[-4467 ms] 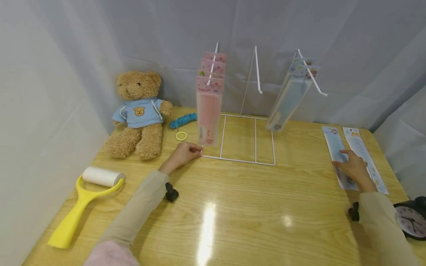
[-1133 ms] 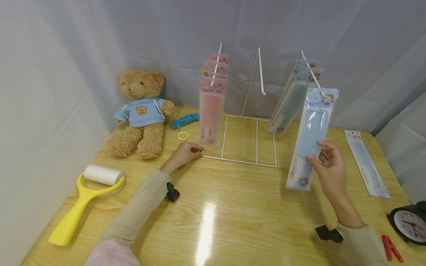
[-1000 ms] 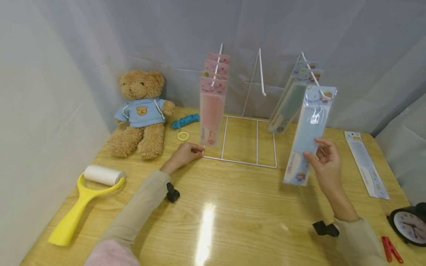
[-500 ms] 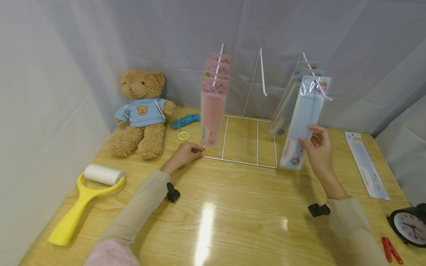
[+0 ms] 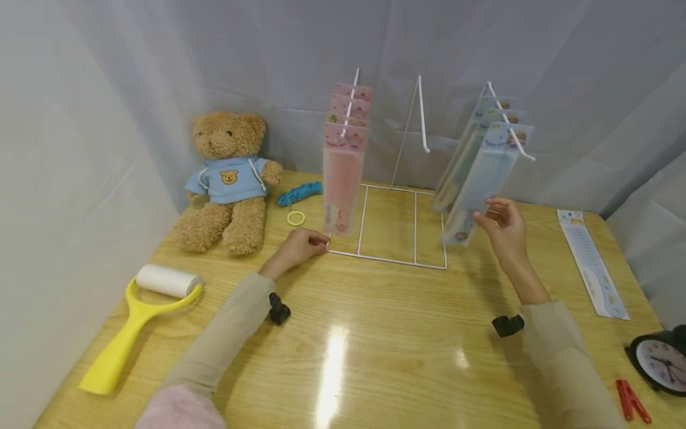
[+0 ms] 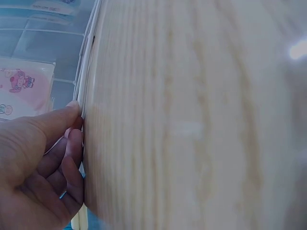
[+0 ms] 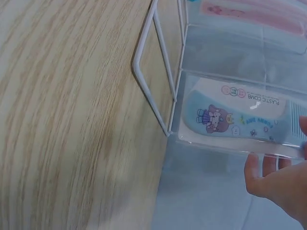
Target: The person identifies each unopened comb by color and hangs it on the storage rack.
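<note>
A white wire display rack [image 5: 393,258] stands on the table. My left hand [image 5: 297,247] pinches the front left corner of its base between thumb and fingers. At the rack's right, a packaged blue comb [image 5: 485,179] hangs tilted as the front one on the hook, the prong crossing its header. My right hand [image 5: 506,229] holds that package by its lower right edge; in the right wrist view the fingers [image 7: 254,172] show below the package. More blue comb packages [image 5: 455,161] hang behind it. Several pink comb packages [image 5: 343,179] hang on the left hook.
The middle hook [image 5: 422,116] is bare. Another comb package [image 5: 592,262] lies at the right, near a black alarm clock [image 5: 659,363] and a red clip [image 5: 632,400]. Leftward are a teddy bear [image 5: 227,179], blue cord [image 5: 300,193], yellow ring [image 5: 296,218] and lint roller [image 5: 136,316].
My right hand has lifted the blue comb package off the table and brought it leftward to the right hook, where it now hangs farther back. My left hand has stayed at the rack's corner.
</note>
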Demonstrator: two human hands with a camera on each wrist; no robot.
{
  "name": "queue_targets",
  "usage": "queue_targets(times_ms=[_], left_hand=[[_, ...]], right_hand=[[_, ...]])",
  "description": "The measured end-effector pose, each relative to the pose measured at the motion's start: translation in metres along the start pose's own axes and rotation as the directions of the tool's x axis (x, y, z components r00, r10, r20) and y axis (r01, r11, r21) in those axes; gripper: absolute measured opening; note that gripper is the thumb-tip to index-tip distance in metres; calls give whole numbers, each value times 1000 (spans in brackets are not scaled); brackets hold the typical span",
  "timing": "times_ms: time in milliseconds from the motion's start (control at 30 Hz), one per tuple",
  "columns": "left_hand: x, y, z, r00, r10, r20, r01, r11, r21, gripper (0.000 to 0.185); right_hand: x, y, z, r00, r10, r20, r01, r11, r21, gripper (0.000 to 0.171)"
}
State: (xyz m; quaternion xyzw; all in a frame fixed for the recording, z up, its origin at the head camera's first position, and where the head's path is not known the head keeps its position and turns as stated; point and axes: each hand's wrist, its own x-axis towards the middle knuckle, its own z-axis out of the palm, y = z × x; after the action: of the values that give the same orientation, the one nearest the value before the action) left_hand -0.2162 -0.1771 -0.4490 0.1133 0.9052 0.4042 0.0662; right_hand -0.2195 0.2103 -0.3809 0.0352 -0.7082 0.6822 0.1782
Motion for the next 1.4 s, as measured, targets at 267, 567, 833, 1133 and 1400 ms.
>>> queue_targets(times_ms=[267,567,833,1133,1400], left_hand=[[0,-1,0,1000,5,7,-5,1000,4,25],[1,-3,1,1000,-3,3,3,1000,-1,25],[1,-3,2,1000,-11,13,11,1000,-9,25],[0,-1,-1,1000,-11,4,11,1000,-5,26],[0,1,-1,1000,-19,14,19,1000,-4,26]], right_hand=[[4,6,-4,998,58,7,-57,997,-54,26],[3,16,-16,994,101,37,-95,986,-139,21],[1,23,-41,988,144,61,-124,960,-250,14],[5,24,-87,978,194,-79,-208,936,-285,15],[9,28,-140,956,285,-68,-272,776,-569,6]])
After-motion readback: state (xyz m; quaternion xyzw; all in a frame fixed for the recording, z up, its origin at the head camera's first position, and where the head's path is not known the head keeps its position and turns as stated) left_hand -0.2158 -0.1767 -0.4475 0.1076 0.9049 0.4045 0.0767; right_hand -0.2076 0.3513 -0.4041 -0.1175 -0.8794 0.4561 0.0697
